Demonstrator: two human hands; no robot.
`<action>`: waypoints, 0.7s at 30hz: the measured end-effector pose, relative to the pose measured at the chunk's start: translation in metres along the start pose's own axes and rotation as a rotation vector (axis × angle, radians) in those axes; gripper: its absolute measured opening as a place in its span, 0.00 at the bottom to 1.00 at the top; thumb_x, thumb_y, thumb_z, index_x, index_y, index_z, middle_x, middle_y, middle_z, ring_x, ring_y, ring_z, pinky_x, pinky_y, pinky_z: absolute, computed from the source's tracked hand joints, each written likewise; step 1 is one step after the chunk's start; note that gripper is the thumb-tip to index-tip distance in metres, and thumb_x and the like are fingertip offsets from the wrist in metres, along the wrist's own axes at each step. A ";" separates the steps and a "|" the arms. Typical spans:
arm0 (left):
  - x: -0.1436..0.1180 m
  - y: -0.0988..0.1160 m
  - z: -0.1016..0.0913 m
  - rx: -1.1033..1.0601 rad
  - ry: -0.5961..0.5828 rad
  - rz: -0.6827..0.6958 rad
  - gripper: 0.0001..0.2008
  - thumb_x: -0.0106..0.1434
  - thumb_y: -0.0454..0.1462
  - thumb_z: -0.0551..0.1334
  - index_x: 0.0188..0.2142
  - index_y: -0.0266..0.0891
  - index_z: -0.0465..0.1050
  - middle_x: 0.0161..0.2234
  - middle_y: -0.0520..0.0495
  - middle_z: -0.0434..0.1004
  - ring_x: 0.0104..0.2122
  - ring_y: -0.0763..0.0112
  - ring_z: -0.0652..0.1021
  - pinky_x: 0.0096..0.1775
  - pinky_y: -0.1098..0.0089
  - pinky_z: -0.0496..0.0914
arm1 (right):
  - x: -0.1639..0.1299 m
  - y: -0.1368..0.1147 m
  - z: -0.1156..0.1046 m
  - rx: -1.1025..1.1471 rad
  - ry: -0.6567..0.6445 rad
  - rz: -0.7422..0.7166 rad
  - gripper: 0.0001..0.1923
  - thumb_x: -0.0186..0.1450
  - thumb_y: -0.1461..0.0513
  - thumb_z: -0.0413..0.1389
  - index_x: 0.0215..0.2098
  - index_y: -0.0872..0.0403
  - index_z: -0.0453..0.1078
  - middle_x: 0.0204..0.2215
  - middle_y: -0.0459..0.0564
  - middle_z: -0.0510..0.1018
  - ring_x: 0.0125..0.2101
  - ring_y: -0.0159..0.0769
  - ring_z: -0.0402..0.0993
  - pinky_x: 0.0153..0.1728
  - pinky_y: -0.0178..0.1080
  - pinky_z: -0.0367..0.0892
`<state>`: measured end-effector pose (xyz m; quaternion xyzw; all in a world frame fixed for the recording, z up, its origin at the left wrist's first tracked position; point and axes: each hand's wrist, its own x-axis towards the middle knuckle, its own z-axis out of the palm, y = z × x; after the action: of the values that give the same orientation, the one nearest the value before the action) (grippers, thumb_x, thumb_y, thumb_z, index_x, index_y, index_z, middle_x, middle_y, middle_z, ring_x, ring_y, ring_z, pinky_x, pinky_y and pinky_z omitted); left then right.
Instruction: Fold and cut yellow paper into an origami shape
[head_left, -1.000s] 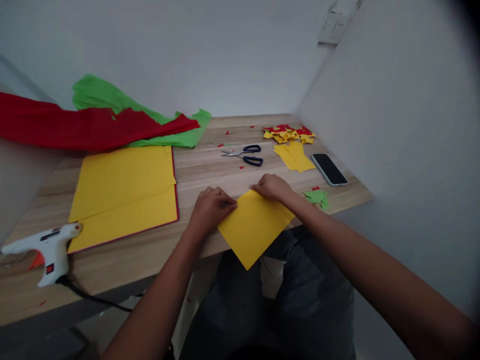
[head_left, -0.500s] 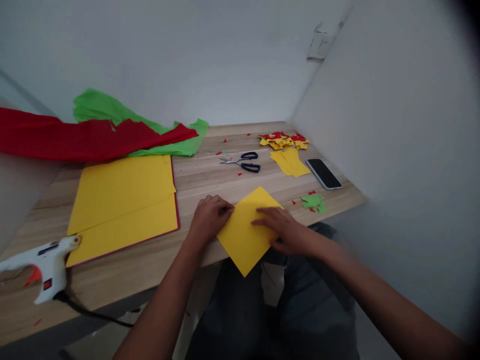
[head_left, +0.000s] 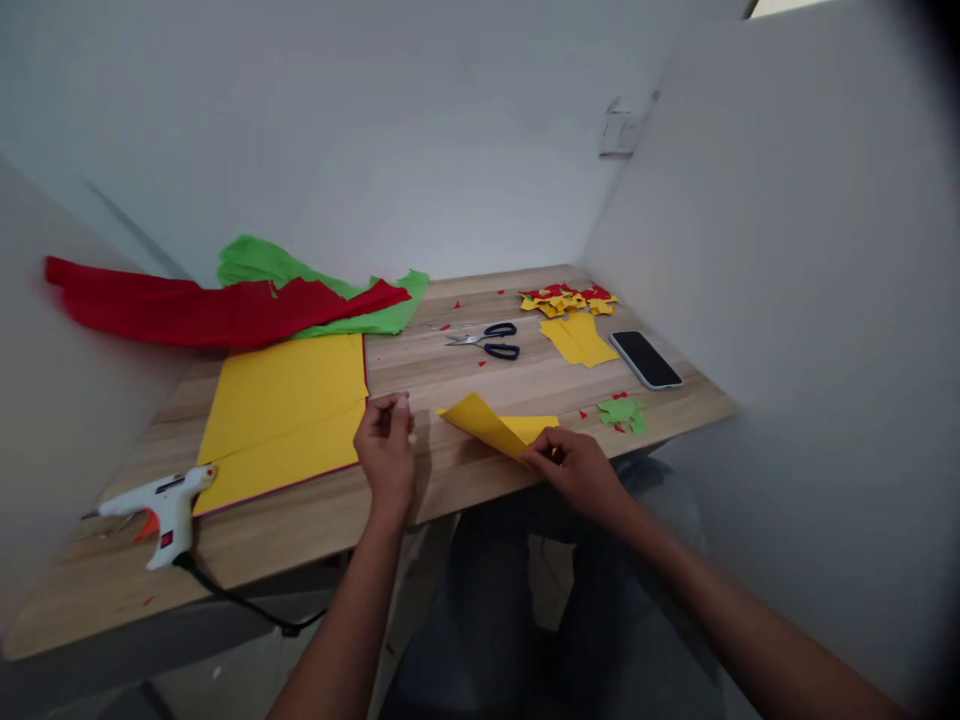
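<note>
Head view: the right hand (head_left: 576,470) pinches the near corner of the folded yellow paper (head_left: 496,425), which lies at the front edge of the wooden table (head_left: 315,520), in front of the scissors (head_left: 486,340). The left hand (head_left: 385,448), left of the paper, has loosely curled fingers and holds nothing. A phone (head_left: 646,359) lies right of the scissors.

Dim, soft light; blurred, vignetted edges.
</note>
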<state>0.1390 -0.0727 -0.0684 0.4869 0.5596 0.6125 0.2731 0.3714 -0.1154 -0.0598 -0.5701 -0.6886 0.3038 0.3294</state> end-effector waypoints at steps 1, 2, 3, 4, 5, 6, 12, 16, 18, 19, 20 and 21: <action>-0.012 0.009 0.003 -0.045 -0.012 -0.027 0.12 0.66 0.48 0.55 0.39 0.43 0.68 0.33 0.51 0.72 0.28 0.72 0.72 0.32 0.71 0.68 | 0.002 -0.007 0.002 0.087 -0.004 0.010 0.10 0.63 0.56 0.59 0.26 0.51 0.71 0.24 0.46 0.78 0.27 0.36 0.73 0.29 0.37 0.65; -0.025 0.018 0.007 -0.084 -0.064 -0.059 0.12 0.64 0.48 0.58 0.38 0.44 0.68 0.31 0.52 0.72 0.26 0.73 0.71 0.30 0.71 0.68 | 0.004 -0.014 0.004 0.192 -0.010 0.015 0.11 0.62 0.55 0.59 0.25 0.51 0.69 0.23 0.45 0.76 0.25 0.35 0.71 0.28 0.36 0.65; -0.039 0.026 0.012 -0.118 -0.128 -0.091 0.12 0.62 0.48 0.60 0.38 0.44 0.69 0.30 0.52 0.71 0.25 0.72 0.72 0.29 0.71 0.69 | 0.004 -0.021 0.005 0.320 -0.017 0.026 0.13 0.61 0.54 0.60 0.24 0.51 0.68 0.21 0.43 0.75 0.24 0.33 0.69 0.27 0.36 0.64; -0.051 0.034 0.015 -0.146 -0.186 -0.119 0.13 0.61 0.48 0.62 0.37 0.43 0.69 0.29 0.52 0.72 0.25 0.72 0.73 0.29 0.70 0.70 | 0.005 -0.027 0.007 0.456 -0.029 0.039 0.14 0.59 0.53 0.62 0.23 0.51 0.68 0.20 0.42 0.73 0.23 0.32 0.68 0.26 0.35 0.63; -0.062 0.041 0.019 -0.170 -0.229 -0.143 0.13 0.60 0.48 0.63 0.36 0.43 0.69 0.29 0.51 0.72 0.26 0.71 0.74 0.28 0.70 0.71 | 0.004 -0.034 0.008 0.579 -0.044 0.050 0.16 0.57 0.52 0.64 0.22 0.52 0.67 0.20 0.41 0.72 0.22 0.31 0.66 0.25 0.35 0.62; -0.070 0.047 0.020 -0.224 -0.275 -0.192 0.13 0.60 0.48 0.63 0.36 0.43 0.68 0.30 0.51 0.72 0.27 0.70 0.74 0.28 0.70 0.72 | 0.003 -0.040 0.009 0.680 -0.065 0.057 0.17 0.55 0.52 0.66 0.22 0.52 0.66 0.19 0.41 0.71 0.21 0.30 0.65 0.25 0.34 0.61; -0.087 0.070 0.014 -0.475 -0.436 -0.362 0.15 0.58 0.48 0.67 0.30 0.44 0.65 0.28 0.54 0.66 0.27 0.72 0.70 0.30 0.71 0.69 | -0.006 -0.060 0.002 1.028 -0.290 0.056 0.20 0.51 0.52 0.70 0.23 0.53 0.66 0.21 0.40 0.72 0.21 0.29 0.68 0.25 0.34 0.63; -0.089 0.074 0.015 -0.573 -0.428 -0.416 0.17 0.59 0.48 0.66 0.26 0.42 0.63 0.24 0.55 0.62 0.25 0.74 0.66 0.29 0.73 0.64 | -0.009 -0.062 -0.001 1.024 -0.372 0.042 0.21 0.49 0.52 0.72 0.24 0.53 0.67 0.20 0.39 0.71 0.22 0.28 0.66 0.26 0.33 0.61; -0.090 0.076 0.017 -0.615 -0.402 -0.461 0.17 0.59 0.48 0.67 0.26 0.41 0.63 0.24 0.56 0.62 0.25 0.75 0.64 0.29 0.74 0.64 | -0.010 -0.061 -0.001 0.980 -0.381 0.024 0.21 0.49 0.53 0.72 0.24 0.54 0.67 0.19 0.38 0.69 0.22 0.26 0.63 0.26 0.32 0.58; -0.090 0.076 0.017 -0.633 -0.399 -0.482 0.18 0.58 0.47 0.68 0.26 0.41 0.63 0.24 0.56 0.63 0.25 0.75 0.64 0.29 0.74 0.63 | -0.010 -0.060 0.000 0.965 -0.389 0.016 0.21 0.49 0.52 0.72 0.23 0.54 0.66 0.19 0.38 0.68 0.22 0.26 0.61 0.26 0.32 0.57; -0.090 0.076 0.017 -0.651 -0.404 -0.497 0.18 0.58 0.46 0.69 0.25 0.41 0.62 0.24 0.56 0.64 0.25 0.76 0.64 0.29 0.74 0.63 | -0.011 -0.059 0.001 0.960 -0.399 0.014 0.22 0.49 0.52 0.72 0.23 0.54 0.66 0.19 0.38 0.68 0.22 0.26 0.61 0.25 0.32 0.57; -0.090 0.075 0.018 -0.671 -0.413 -0.509 0.18 0.58 0.44 0.69 0.25 0.40 0.62 0.24 0.56 0.64 0.24 0.76 0.65 0.29 0.75 0.63 | -0.011 -0.057 0.002 0.965 -0.411 0.021 0.22 0.50 0.51 0.72 0.23 0.54 0.65 0.19 0.38 0.68 0.22 0.26 0.61 0.26 0.32 0.57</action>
<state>0.2046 -0.1615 -0.0248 0.3309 0.3660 0.5634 0.6627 0.3375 -0.1354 -0.0167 -0.2889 -0.5150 0.6953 0.4097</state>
